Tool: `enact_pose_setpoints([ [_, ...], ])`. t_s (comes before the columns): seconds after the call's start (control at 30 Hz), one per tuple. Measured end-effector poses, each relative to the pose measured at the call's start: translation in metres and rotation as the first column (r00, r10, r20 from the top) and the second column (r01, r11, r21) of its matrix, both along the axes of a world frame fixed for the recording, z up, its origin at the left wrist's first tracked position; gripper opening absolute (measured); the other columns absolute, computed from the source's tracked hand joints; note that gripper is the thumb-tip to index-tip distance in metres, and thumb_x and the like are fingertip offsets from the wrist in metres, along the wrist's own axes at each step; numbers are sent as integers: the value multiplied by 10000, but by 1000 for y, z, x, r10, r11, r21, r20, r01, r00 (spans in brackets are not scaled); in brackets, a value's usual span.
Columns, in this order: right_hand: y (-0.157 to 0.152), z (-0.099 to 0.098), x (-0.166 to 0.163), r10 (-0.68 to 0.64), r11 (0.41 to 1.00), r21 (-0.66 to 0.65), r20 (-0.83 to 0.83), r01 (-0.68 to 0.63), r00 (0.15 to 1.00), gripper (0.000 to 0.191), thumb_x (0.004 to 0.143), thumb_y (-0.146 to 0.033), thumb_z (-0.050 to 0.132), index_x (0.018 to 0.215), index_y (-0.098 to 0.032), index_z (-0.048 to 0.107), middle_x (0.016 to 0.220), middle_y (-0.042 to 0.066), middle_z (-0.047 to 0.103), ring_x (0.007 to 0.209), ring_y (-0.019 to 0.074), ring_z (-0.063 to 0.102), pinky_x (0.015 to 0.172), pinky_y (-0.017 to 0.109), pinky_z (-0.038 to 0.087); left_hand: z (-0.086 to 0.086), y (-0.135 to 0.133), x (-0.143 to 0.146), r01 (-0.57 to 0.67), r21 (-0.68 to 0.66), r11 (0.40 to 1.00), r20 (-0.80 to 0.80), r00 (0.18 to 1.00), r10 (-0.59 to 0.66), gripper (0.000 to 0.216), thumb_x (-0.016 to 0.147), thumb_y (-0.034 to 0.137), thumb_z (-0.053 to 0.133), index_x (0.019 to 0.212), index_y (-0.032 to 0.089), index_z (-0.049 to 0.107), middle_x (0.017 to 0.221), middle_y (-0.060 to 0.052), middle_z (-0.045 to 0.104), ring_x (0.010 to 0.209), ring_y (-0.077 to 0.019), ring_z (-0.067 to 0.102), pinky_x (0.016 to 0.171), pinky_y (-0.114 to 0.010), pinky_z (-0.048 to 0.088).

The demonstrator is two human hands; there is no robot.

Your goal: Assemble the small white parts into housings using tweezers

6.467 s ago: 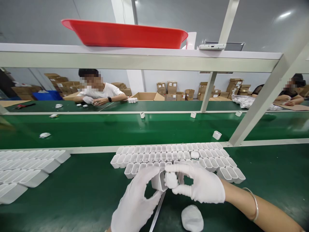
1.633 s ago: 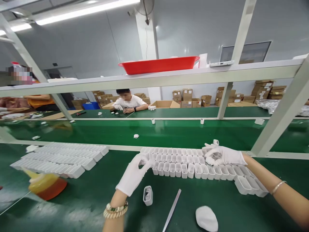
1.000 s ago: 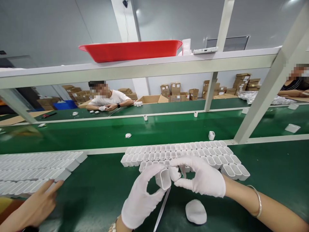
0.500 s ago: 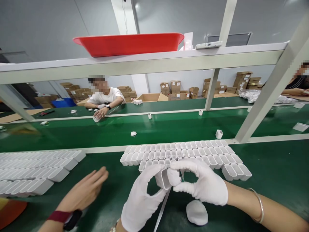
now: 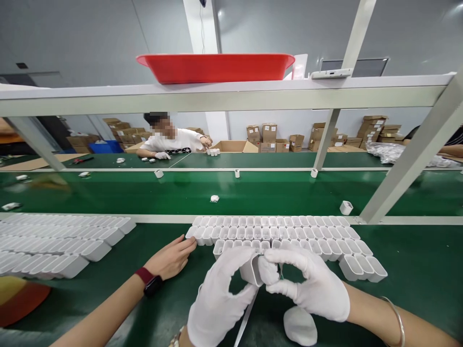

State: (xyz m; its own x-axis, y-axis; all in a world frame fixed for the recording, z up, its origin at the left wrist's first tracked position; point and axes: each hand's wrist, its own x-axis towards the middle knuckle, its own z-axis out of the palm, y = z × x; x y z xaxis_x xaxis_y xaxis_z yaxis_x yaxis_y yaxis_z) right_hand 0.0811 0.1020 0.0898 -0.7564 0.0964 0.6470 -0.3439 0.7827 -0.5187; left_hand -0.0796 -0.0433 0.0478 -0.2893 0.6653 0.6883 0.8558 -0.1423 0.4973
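Note:
Both my hands wear white gloves and meet low in the middle of the head view. My left hand point(image 5: 220, 299) pinches a small white open case point(image 5: 252, 268) between thumb and fingers. My right hand point(image 5: 311, 286) presses a small white part point(image 5: 266, 269) against the case's opening, fingers curled. Just beyond them stand rows of the same white cases point(image 5: 289, 236) on the green bench. A bare hand point(image 5: 171, 258) with a dark red watch, belonging to another person at my left, touches the left end of those rows.
A white cloth pad point(image 5: 300, 325) and a thin metal strip point(image 5: 246, 318) lie under my hands. More white cases point(image 5: 61, 241) lie at left, an orange object point(image 5: 18, 301) at the far left. Loose parts ride the green conveyor point(image 5: 253, 193). A red tray point(image 5: 217, 66) sits overhead.
The other person's bare hand has reached further right and now touches the rows of cases. My two hands stay together on the case and the small part.

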Motion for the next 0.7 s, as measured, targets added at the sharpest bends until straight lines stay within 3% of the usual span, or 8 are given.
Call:
enact_pose_setpoints([
  [0.13,-1,0,1,8,999,34,43,-10,999,572,878,-232,673,1369,-354,406,844,-27,616,781,127,575,787,307,510,2,1,0,21,103,994,-112,994,-9,472,806,144,651,1242,270,521,1146,-38,701,1084,-199,665,978,-321,543],
  [0.33,-3,-2,0,-68,984,166,-12,69,998,467,938,-286,587,1366,-306,400,843,-24,600,752,108,542,739,252,491,5,3,0,50,193,980,-213,977,-8,425,835,137,613,1247,200,529,1127,-69,699,1079,-173,658,963,-278,538],
  [0.57,3,6,1,-41,966,260,97,15,994,648,930,-495,510,1498,-388,217,924,0,585,817,138,531,766,280,499,-3,4,2,20,87,996,-24,1000,-18,415,808,144,651,1202,234,554,1117,-44,695,1049,-176,663,948,-312,545],
  [0.63,3,10,1,-27,966,258,124,-6,992,613,956,-519,438,1511,-401,207,963,19,589,840,148,537,780,303,502,-2,5,5,19,65,998,42,999,-22,395,813,186,676,1186,241,559,1091,-39,703,1022,-176,671,919,-312,556],
  [0.7,2,13,1,-7,977,213,159,-28,987,488,1005,-469,350,1486,-400,313,996,37,591,870,151,552,803,313,501,-1,5,7,45,53,998,89,995,-49,371,817,235,695,1165,246,566,1071,-33,710,998,-173,678,896,-306,562],
])
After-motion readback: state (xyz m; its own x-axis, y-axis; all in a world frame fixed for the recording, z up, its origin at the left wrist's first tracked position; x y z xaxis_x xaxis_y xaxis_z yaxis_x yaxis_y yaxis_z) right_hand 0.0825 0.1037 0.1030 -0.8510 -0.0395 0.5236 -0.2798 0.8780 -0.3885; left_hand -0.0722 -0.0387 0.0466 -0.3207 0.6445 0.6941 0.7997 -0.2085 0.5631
